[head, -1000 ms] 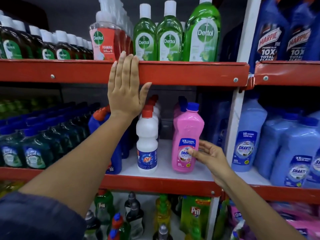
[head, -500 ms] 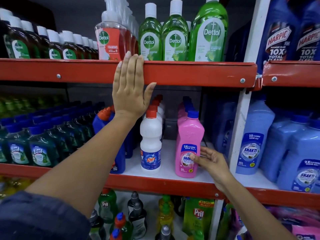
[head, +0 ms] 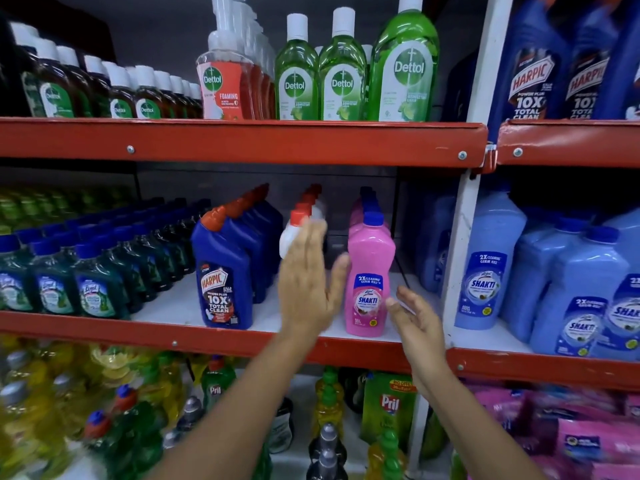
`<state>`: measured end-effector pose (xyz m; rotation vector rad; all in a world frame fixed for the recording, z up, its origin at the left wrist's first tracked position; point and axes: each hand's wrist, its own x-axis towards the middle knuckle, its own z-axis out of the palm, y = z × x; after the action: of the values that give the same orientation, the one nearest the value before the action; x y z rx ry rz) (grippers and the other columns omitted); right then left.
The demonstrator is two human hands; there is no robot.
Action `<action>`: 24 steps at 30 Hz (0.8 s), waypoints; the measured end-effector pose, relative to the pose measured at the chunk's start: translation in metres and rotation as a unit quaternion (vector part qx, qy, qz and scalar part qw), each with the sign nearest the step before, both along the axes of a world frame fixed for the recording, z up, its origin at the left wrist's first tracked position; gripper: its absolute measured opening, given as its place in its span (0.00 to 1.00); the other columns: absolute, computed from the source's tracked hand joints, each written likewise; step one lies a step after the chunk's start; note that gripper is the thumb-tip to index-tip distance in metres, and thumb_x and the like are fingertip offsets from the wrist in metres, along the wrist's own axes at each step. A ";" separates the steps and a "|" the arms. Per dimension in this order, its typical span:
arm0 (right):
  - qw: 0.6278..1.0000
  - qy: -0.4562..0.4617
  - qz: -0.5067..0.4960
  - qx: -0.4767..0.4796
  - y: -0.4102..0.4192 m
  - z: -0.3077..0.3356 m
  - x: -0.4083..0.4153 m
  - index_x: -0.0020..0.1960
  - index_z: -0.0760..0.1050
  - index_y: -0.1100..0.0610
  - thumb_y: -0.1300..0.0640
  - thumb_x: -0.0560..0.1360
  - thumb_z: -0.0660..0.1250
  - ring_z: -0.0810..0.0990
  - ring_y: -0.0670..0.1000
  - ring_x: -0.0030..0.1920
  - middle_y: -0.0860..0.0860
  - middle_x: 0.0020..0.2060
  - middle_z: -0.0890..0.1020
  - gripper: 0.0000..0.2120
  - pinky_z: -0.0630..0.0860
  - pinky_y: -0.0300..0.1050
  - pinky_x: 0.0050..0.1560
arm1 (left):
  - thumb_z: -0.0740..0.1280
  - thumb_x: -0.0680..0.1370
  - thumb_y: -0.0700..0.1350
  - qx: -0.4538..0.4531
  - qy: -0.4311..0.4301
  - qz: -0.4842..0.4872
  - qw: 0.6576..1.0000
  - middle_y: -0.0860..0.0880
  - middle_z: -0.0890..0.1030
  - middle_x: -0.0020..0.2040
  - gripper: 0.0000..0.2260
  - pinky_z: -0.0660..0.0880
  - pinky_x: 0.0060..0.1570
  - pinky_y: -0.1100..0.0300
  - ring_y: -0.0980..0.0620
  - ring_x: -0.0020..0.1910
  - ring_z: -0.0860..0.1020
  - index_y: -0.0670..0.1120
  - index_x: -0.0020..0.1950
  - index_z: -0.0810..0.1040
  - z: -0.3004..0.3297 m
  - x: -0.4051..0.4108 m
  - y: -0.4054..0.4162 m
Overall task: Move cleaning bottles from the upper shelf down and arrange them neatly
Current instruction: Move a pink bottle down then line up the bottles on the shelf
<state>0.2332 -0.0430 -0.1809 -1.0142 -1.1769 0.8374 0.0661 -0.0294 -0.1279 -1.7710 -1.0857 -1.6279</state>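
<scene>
On the middle shelf (head: 242,337) a pink Shakti bottle (head: 370,275) with a blue cap heads a row. Left of it stands a white bottle with a red cap (head: 292,233), mostly hidden behind my left hand (head: 306,282). That hand is flat and open, fingers up, blurred, its thumb reaching toward the pink bottle's left side. My right hand (head: 414,320) is open just right of the pink bottle's base, fingertips close to its label, holding nothing. On the upper shelf (head: 242,140) stand green Dettol bottles (head: 341,74) and a red Dettol foaming pump (head: 225,84).
Dark blue Harpic bottles (head: 225,271) line up left of the white bottle, with green Lizol bottles (head: 97,282) further left. Light blue Shakti bottles (head: 491,268) fill the right bay past the white upright (head: 460,237). Pril bottles (head: 389,407) and yellow bottles crowd the shelf below.
My left hand has dropped from the upper shelf's red edge to the front of the white bottle. The right hand stays beside the pink bottle. The view has shifted.
</scene>
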 end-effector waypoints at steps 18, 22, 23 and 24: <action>0.996 -0.002 0.074 -0.059 0.009 0.004 0.001 0.71 0.69 0.44 0.47 0.79 0.61 0.78 0.48 0.62 0.48 0.65 0.78 0.20 0.76 0.45 0.59 | 0.44 0.72 0.73 -0.397 -0.293 -0.302 0.816 0.54 0.79 0.59 0.31 0.71 0.60 0.63 0.61 0.59 0.76 0.58 0.61 0.75 -0.045 0.044 -0.009; 0.995 0.001 0.078 -0.057 0.002 0.004 0.002 0.66 0.71 0.38 0.46 0.79 0.61 0.79 0.47 0.61 0.47 0.63 0.80 0.16 0.75 0.41 0.56 | 0.44 0.68 0.79 -0.395 -0.295 -0.301 0.816 0.54 0.80 0.58 0.32 0.72 0.63 0.58 0.58 0.60 0.76 0.63 0.56 0.74 -0.047 0.042 -0.014; 0.995 -0.004 0.078 -0.055 0.000 0.005 0.001 0.64 0.72 0.36 0.46 0.79 0.61 0.79 0.46 0.61 0.46 0.63 0.80 0.14 0.75 0.42 0.56 | 0.45 0.67 0.80 -0.393 -0.293 -0.305 0.816 0.55 0.80 0.58 0.31 0.72 0.63 0.57 0.59 0.60 0.76 0.64 0.54 0.73 -0.048 0.041 -0.015; 0.995 -0.005 0.080 -0.054 -0.002 0.005 0.001 0.62 0.72 0.34 0.46 0.78 0.62 0.79 0.46 0.61 0.46 0.63 0.80 0.13 0.75 0.42 0.57 | 0.45 0.67 0.80 -0.395 -0.291 -0.307 0.815 0.55 0.80 0.58 0.30 0.72 0.63 0.57 0.59 0.60 0.76 0.65 0.54 0.73 -0.047 0.041 -0.015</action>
<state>0.2344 -0.0452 -0.1754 -1.0220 -1.2454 1.0323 0.1067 -0.0448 -0.1749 -2.3817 -1.7902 -2.4611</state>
